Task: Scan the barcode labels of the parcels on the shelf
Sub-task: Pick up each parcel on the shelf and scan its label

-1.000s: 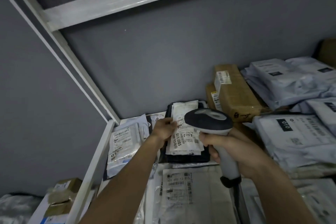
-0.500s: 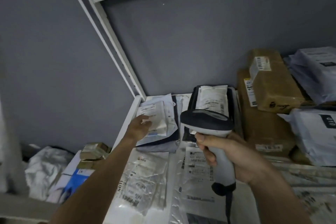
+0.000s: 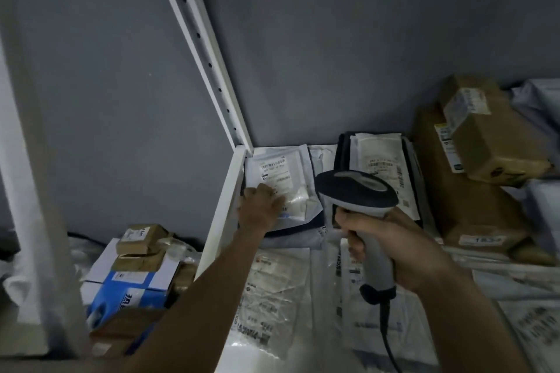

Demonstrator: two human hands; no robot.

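Observation:
My left hand (image 3: 260,206) rests with spread fingers on a white poly-bag parcel (image 3: 283,183) in the shelf's back left corner, just below its barcode label (image 3: 274,171). My right hand (image 3: 391,244) grips the handle of a grey and black barcode scanner (image 3: 356,194), whose head hovers to the right of that parcel. Behind the scanner lies a black parcel with a white label (image 3: 381,166). Flat plastic parcels (image 3: 272,291) cover the shelf's front.
Brown cardboard boxes (image 3: 485,145) are stacked at the right, with grey poly bags beyond them. The white shelf upright (image 3: 209,70) and side rail (image 3: 224,209) border the left. Below, outside the shelf, sit small brown boxes (image 3: 142,239) and a blue-white carton (image 3: 130,291).
My left hand left the black parcel's label and moved left onto the white corner parcel. The view swung left and the scanner followed leftward.

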